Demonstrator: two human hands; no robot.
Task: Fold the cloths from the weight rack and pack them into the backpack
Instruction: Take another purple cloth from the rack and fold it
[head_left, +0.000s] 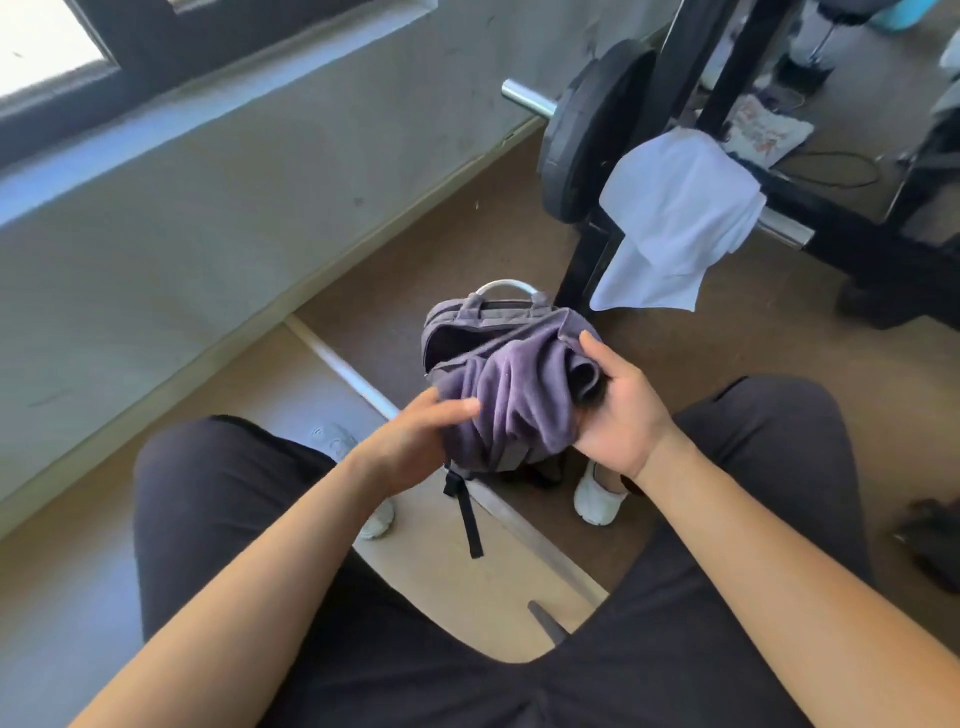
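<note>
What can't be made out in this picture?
Head view only:
Inside of the backpack: covered by the purple cloth, otherwise dark.
Right hand: fingers tucked under that cloth.
Left hand: fingertips motion-blurred.
Weight rack: top cut off by the frame edge; the white cloth covers part of its bar.

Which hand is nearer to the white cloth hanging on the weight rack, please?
Right. The right hand, gripping the purple cloth, is below the white cloth; the left hand lies farther down-left, across the purple cloth.
</note>
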